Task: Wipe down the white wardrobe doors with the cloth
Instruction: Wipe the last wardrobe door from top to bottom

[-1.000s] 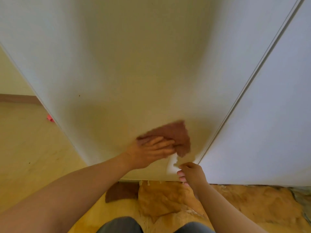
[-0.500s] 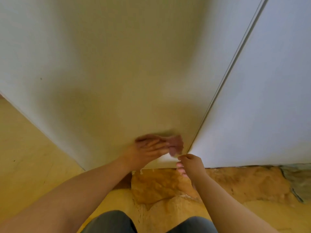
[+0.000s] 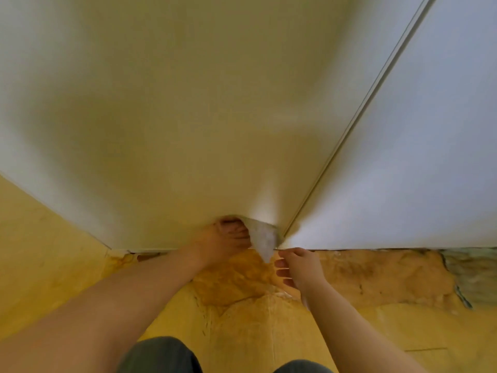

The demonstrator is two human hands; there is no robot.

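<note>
The left hand [image 3: 223,239] is pressed flat, fingers stretched, against the foot of the left wardrobe door [image 3: 188,117]. Of the cloth [image 3: 228,219] only a reddish-brown sliver is seen under the fingertips. The right hand [image 3: 298,266] is curled just beside a pale flap [image 3: 265,240] at the door's corner — whether the flap is pinched cannot be told.
</note>
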